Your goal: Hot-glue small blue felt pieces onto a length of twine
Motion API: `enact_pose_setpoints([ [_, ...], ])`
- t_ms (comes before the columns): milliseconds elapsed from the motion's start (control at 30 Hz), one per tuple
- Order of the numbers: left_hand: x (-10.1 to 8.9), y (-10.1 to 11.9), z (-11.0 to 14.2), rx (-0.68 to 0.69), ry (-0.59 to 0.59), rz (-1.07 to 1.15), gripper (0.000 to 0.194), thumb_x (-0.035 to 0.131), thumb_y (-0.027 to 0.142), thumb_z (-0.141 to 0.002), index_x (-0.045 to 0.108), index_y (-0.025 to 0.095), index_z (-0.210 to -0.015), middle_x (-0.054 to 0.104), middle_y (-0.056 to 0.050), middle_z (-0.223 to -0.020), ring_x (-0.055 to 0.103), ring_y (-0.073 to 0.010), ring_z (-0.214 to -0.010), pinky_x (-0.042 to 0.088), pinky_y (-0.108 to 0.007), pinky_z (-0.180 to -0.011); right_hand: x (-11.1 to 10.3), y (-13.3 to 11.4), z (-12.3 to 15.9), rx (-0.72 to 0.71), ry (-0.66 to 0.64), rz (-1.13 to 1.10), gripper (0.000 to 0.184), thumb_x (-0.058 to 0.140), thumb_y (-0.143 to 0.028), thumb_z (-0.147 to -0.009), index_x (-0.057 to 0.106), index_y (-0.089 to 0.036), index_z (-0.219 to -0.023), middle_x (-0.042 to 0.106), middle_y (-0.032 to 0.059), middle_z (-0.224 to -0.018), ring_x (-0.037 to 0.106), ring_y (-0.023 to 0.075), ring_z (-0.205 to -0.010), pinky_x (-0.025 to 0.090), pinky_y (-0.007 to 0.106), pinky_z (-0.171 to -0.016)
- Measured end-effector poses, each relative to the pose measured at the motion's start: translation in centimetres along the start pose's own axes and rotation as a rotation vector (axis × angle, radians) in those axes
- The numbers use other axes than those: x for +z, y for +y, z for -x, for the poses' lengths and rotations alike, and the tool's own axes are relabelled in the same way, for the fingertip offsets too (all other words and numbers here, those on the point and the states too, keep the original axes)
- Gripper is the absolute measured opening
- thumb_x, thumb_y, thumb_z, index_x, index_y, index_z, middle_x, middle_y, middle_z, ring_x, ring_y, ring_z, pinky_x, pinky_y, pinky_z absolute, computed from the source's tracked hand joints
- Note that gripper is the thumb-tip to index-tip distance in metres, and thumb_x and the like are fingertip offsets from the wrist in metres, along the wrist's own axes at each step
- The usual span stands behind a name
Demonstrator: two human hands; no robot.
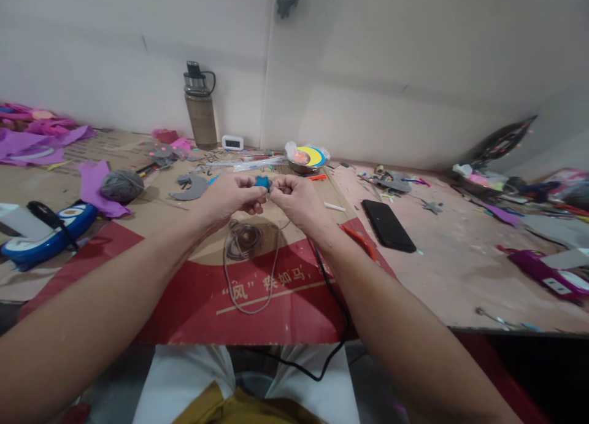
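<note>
My left hand (230,198) is closed, its thumb and fingers pinching a small blue piece (262,182) above the table. My right hand (298,197) meets it from the other side, fingertips pressed together at the piece's right edge, where a bit of grey shows. What exactly lies between the right fingertips is too small to make out. A thin grey cord (275,256) runs down from near the right hand and loops over the cardboard to a loose coil (243,240). Just left of my left hand lies a grey crescent-shaped piece (192,188).
A grey yarn ball (122,186) and a blue-and-white device (55,234) are on the left. Behind stand a water bottle (201,118), a small clock (232,143) and a bowl (301,167). Rightward lie a black phone (389,226) and orange-handled tool (359,240). A black cable (338,301) crosses the front edge.
</note>
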State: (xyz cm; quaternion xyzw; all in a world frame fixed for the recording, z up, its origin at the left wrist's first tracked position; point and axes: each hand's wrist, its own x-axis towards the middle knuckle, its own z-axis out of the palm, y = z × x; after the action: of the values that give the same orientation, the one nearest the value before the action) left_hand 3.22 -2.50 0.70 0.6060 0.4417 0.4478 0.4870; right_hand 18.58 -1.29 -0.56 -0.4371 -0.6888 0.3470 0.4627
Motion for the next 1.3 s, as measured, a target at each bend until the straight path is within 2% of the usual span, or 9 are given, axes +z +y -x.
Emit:
enact_pose_setpoints([
  [133, -0.34, -0.22, -0.33, -0.013, 0.058, -0.07, 0.006, 0.063, 0.014, -0.068, 0.062, 0.015, -0.062, 0.058, 0.0, -0.053, 0.054, -0.0097, -0.047, 0.042, -0.021, -0.048, -0.3, 0.31, -0.04, -0.047, -0.023, 0.062, 0.014, 0.058, -0.028, -0.079, 0.058, -0.018, -0.07, 0.049, -0.0041, -0.06, 0.039, 0.0091, -0.055, 0.03, 0.026, -0.054],
  [267, -0.52, -0.34, -0.52, -0.026, 0.145, -0.048, 0.014, 0.06, 0.013, -0.069, 0.058, 0.016, -0.056, 0.057, 0.0, -0.053, 0.051, -0.0087, -0.045, 0.041, -0.022, -0.048, -0.18, 0.71, 0.14, -0.189, 0.045, 0.159, 0.01, 0.059, -0.026, -0.081, 0.061, -0.018, -0.088, 0.053, -0.0027, -0.068, 0.045, 0.0117, -0.062, 0.036, 0.027, -0.06],
  [400, -0.48, -0.14, -0.35, -0.038, 0.185, -0.024, 0.016, 0.06, 0.014, -0.071, 0.058, 0.017, -0.055, 0.059, -0.001, -0.057, 0.052, -0.0092, -0.046, 0.041, -0.023, -0.048, 0.04, 0.38, 0.58, -0.358, 0.14, 0.268, 0.002, 0.058, -0.017, -0.082, 0.058, -0.019, -0.083, 0.056, 0.0002, -0.077, 0.048, 0.0128, -0.07, 0.039, 0.028, -0.066],
  [567, -0.25, 0.12, -0.19, -0.024, 0.198, -0.014, 0.017, 0.063, 0.015, -0.072, 0.058, 0.017, -0.056, 0.059, -0.001, -0.056, 0.053, -0.0098, -0.046, 0.041, -0.024, -0.049, 0.04, -0.21, 0.84, -0.493, 0.205, 0.365, 0.008, 0.057, -0.015, -0.085, 0.057, -0.019, -0.078, 0.057, 0.0016, -0.078, 0.05, 0.0141, -0.073, 0.041, 0.03, -0.07],
  [833, -0.2, -0.11, -0.38, -0.024, 0.22, 0.057, 0.021, 0.066, 0.016, -0.076, 0.057, 0.015, -0.057, 0.06, -0.001, -0.058, 0.052, -0.0083, -0.045, 0.042, -0.023, -0.049, -0.05, 0.09, 0.7, -0.589, 0.208, 0.481, 0.009, 0.054, -0.012, -0.087, 0.057, -0.02, -0.085, 0.06, 0.0048, -0.088, 0.055, 0.0171, -0.082, 0.045, 0.034, -0.076],
  [933, -0.25, -0.08, -0.31, -0.046, 0.187, 0.103, 0.02, 0.067, 0.015, -0.077, 0.058, 0.014, -0.059, 0.06, -0.001, -0.057, 0.053, -0.0081, -0.046, 0.042, -0.022, -0.049, -0.11, 0.21, 0.75, -0.624, 0.181, 0.519, 0.011, 0.052, -0.012, -0.088, 0.057, -0.021, -0.084, 0.058, 0.0047, -0.088, 0.055, 0.0186, -0.086, 0.045, 0.034, -0.078],
  [1067, -0.16, 0.05, -0.14, -0.061, 0.113, 0.203, 0.014, 0.066, 0.015, -0.079, 0.062, 0.012, -0.066, 0.065, -0.003, -0.062, 0.061, -0.0115, -0.056, 0.047, -0.024, -0.057, -0.21, 0.37, 0.7, -0.61, 0.171, 0.529, 0.01, 0.053, -0.015, -0.089, 0.059, -0.022, -0.085, 0.057, 0.0046, -0.089, 0.054, 0.019, -0.088, 0.045, 0.035, -0.079],
  [1300, 0.14, 0.32, 0.06, -0.098, 0.098, 0.257, 0.007, 0.064, 0.011, -0.078, 0.064, 0.011, -0.071, 0.069, -0.006, -0.065, 0.067, -0.0149, -0.062, 0.054, -0.03, -0.067, -0.42, 0.52, 0.5, -0.59, 0.198, 0.488, 0.009, 0.054, -0.016, -0.09, 0.06, -0.021, -0.086, 0.06, 0.0045, -0.09, 0.056, 0.0189, -0.089, 0.045, 0.036, -0.081],
])
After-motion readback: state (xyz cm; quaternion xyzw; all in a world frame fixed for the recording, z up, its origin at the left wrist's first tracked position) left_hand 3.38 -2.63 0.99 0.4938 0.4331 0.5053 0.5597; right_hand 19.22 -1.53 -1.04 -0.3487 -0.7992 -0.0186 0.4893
